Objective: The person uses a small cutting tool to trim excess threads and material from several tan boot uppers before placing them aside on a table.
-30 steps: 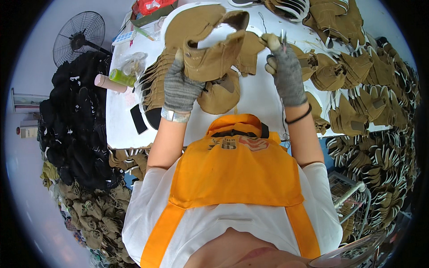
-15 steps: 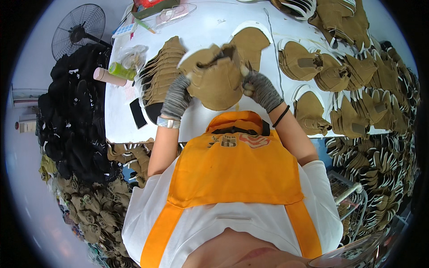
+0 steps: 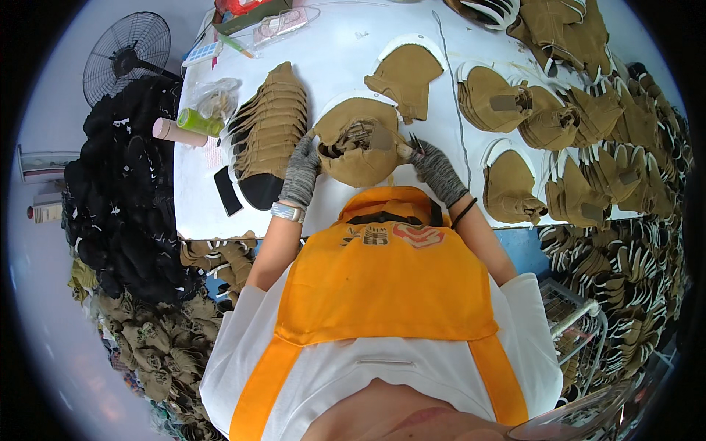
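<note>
A brown suede shoe upper with a white curved edge lies near the table's front, its opening facing up and strips of material inside it. My left hand, in a grey knit glove, grips its left edge. Pinched at the opposite edge is my gloved right hand, which also carries a small dark pointed tool, probably thread snips. Just beyond lies another brown upper, flat, with a white rim. Left of my hands is an overlapping row of brown uppers.
Stacked uppers fill the white table's right side. A phone, a pink bottle, a green bottle and a plastic bag sit at the left. A dark cord crosses the table. Beyond the left edge stands a fan.
The upper in my hands has come down toward the table and turned, so its opening now faces up. Both hands have lowered slightly with it.
</note>
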A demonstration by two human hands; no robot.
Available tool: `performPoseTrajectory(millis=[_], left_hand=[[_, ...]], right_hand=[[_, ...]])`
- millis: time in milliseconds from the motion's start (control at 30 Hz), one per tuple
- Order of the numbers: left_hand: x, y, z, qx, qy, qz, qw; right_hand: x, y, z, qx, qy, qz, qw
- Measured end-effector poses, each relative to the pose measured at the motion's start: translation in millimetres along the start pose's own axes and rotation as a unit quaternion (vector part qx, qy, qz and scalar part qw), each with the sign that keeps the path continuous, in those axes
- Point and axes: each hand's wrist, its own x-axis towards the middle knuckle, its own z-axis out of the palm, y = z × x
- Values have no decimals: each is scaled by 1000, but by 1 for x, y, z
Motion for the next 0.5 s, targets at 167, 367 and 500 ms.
performPoseTrajectory(millis=[167,367,500], left_hand=[[7,-11,-6,-185,21,-98,978],[0,33,6,-217,-25,-26,975],[-44,135,78,-151,-174,137,963]], right_hand=[[20,32,-25,246,-76,74,964],[4,-54,20,313,-27,0,949],[9,-106,1,500,-72,-125,854]])
